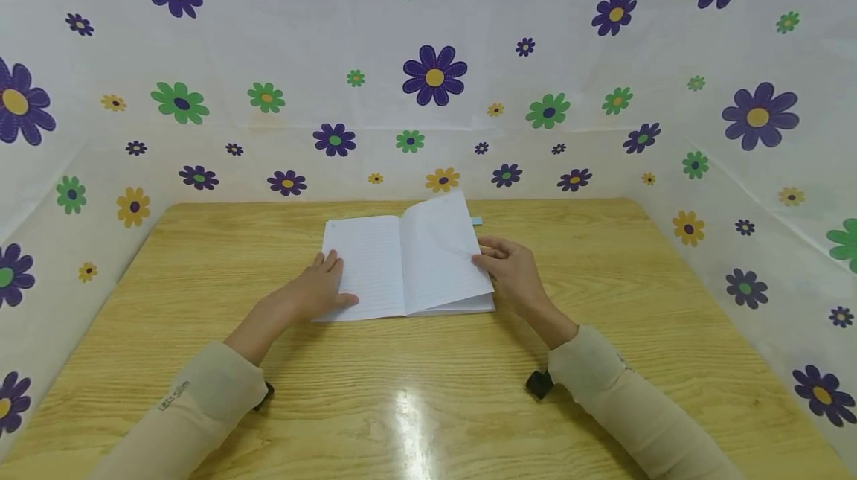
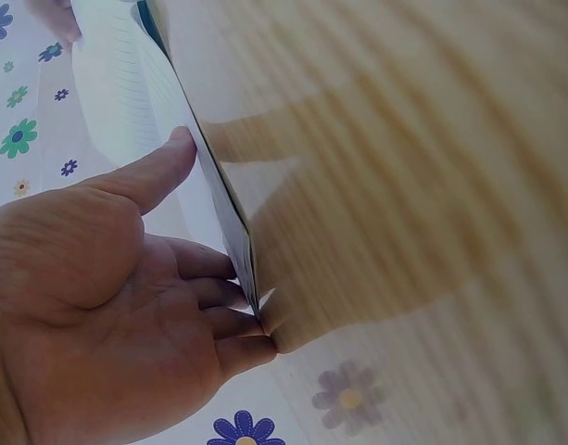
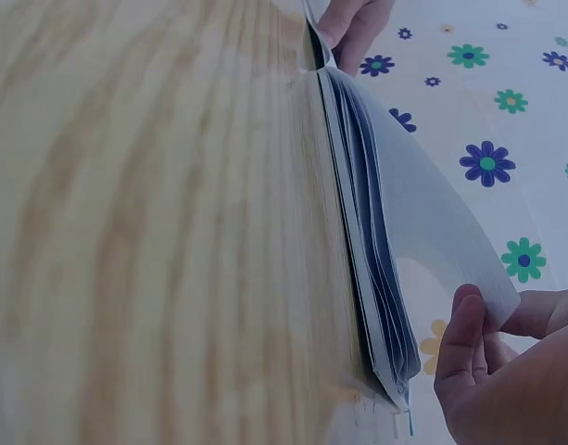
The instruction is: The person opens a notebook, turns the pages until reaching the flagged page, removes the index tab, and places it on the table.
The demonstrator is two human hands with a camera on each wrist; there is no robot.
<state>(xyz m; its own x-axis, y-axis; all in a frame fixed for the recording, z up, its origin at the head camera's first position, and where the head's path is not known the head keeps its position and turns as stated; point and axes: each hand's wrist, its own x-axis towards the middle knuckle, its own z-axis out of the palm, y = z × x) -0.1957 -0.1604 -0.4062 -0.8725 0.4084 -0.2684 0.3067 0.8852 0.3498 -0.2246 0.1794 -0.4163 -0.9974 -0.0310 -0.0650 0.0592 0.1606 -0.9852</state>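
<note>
An open notebook (image 1: 368, 264) with white lined pages lies on the wooden table. Its right-hand page (image 1: 438, 257) is lifted, curving up off the stack of pages (image 3: 362, 222) below. My right hand (image 1: 512, 272) pinches the outer edge of that page between thumb and fingers, which the right wrist view shows closely. On the left side, my left hand (image 1: 321, 290) rests on the lower left page with its fingers straight. In the left wrist view the thumb (image 2: 163, 171) lies over the page edge and the other fingertips touch the notebook's outer edge.
The wooden table (image 1: 375, 383) extends around the notebook. A small light-blue tab (image 1: 477, 221) sticks out past the notebook's upper right. A flower-patterned white sheet (image 1: 375, 33) hangs behind and along both sides. Dark wrist devices (image 1: 538, 385) sit beneath the sleeves.
</note>
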